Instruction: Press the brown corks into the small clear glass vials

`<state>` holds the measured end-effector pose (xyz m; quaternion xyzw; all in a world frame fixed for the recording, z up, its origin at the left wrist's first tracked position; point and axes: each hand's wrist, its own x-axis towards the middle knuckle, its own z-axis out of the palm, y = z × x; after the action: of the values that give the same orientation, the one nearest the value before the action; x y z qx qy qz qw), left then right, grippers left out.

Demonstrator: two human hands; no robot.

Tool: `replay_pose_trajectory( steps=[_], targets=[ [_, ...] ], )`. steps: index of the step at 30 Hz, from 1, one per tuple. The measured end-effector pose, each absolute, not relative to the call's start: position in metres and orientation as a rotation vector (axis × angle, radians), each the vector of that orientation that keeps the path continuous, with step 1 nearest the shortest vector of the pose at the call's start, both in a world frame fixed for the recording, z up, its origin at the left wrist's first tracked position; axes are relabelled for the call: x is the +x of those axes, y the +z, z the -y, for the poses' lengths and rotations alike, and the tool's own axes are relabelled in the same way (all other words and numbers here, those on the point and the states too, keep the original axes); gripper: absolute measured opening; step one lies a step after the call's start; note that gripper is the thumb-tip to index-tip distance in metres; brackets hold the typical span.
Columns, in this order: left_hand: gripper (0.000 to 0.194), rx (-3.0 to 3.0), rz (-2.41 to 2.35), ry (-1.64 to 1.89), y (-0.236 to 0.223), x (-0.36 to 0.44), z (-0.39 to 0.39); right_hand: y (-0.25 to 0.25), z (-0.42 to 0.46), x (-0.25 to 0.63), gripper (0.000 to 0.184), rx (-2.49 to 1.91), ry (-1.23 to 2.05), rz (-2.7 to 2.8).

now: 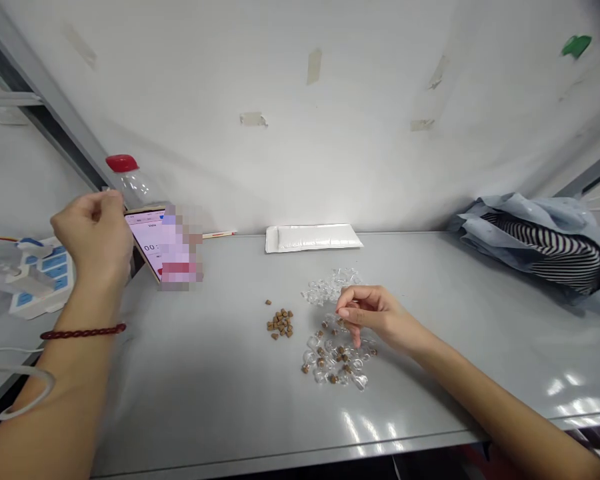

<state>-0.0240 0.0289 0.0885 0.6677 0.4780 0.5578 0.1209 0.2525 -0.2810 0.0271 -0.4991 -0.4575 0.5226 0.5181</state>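
My left hand is raised beside an upright phone, its fingers curled together; whatever they may hold is hidden. My right hand hovers over the table with thumb and fingertips pinched, and I cannot make out anything between them. Under and in front of it lie several tiny clear glass bottles, many with brown corks in their necks. Behind the right hand is a heap of small clear pieces, apparently the same bottles without corks. Left of these sits a small pile of loose brown corks, one lying apart.
A white padded packet and a thin pencil-like stick lie along the wall. A red-capped bottle stands behind the phone. At left is a power strip with cables; at right, a bluish bag holding striped cloth.
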Motion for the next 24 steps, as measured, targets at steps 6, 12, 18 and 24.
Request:
replay_pose_trajectory(
  steps=[6,12,18,24],
  targets=[
    [0.008,1.583,-1.493,1.72,0.083,-0.019,-0.03,0.023,0.279,0.257,0.014,-1.197,1.229,1.081],
    [0.024,1.625,-1.392,1.607,0.073,-0.033,-0.033,0.02,0.28,0.258,0.01,-1.196,1.23,1.1],
    [0.042,1.626,-1.257,1.313,0.054,-0.057,-0.022,0.021,0.28,0.259,0.011,-1.196,1.227,1.095],
    [0.037,1.929,-1.227,0.995,0.054,-0.067,-0.006,0.026,0.279,0.257,0.014,-1.225,1.224,1.111]
  ],
)
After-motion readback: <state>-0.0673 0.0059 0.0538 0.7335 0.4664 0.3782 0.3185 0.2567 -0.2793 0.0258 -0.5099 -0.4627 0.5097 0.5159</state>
